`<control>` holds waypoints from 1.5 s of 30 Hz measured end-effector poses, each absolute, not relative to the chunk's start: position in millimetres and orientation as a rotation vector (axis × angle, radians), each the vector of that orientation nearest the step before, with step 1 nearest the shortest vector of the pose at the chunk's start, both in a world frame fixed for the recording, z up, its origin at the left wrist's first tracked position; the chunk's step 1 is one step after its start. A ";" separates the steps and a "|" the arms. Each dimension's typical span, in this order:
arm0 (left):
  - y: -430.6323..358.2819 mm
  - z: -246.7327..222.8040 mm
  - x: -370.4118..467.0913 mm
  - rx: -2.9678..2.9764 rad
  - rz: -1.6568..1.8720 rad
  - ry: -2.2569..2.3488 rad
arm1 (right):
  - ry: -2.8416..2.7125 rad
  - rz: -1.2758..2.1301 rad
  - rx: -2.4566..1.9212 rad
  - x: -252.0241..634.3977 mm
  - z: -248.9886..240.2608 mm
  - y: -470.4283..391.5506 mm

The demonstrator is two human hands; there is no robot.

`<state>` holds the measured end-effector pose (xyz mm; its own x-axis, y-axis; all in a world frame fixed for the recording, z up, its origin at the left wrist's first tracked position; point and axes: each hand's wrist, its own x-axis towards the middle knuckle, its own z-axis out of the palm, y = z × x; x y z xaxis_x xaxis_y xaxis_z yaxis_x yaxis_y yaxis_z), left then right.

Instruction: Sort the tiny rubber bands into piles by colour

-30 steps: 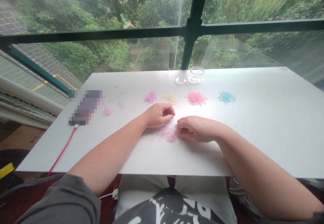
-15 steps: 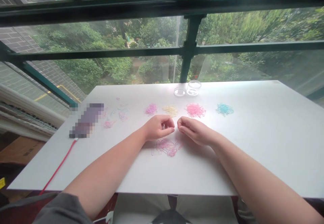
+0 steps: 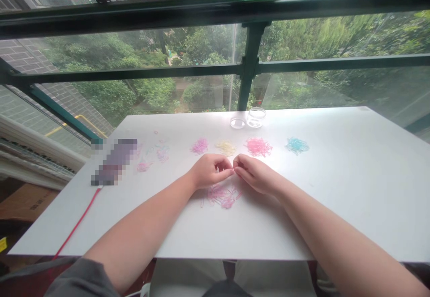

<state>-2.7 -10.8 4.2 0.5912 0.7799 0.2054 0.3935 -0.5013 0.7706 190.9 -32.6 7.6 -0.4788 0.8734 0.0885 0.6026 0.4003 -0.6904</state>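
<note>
Left hand (image 3: 211, 170) and right hand (image 3: 257, 171), apart moments ago, now meet at curled fingertips beyond pink bands (image 3: 221, 195), suggesting joint handling, any grip impossible to tell.

Left hand (image 3: 212, 170) near pinkish bands (image 3: 224, 196)

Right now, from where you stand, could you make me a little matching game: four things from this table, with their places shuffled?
Things:
1. Blue pile
2. Yellow pile
3. Clear container
4. Pale pink pile

Places:
A. At the far edge of the table
B. Nearest the camera
C. Right end of the row of piles
D. Between the purple pile and bright pink pile

Pairs: 1-C, 2-D, 3-A, 4-B
</note>
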 end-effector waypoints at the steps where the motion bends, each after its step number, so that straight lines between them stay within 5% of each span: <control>1: -10.4 4.2 -2.9 2.123 0.728 0.935 | -2.218 0.826 -1.260 191.1 7.5 -32.5; 45: -9.4 4.1 -3.9 2.073 0.745 0.931 | -2.091 0.723 -1.130 193.2 10.3 -32.8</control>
<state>-3.9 -9.4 4.1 0.5694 0.7968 0.2022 0.3721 -0.4691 0.8009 193.2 -32.8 10.3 -0.4209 0.8637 0.2773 0.5081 0.4777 -0.7166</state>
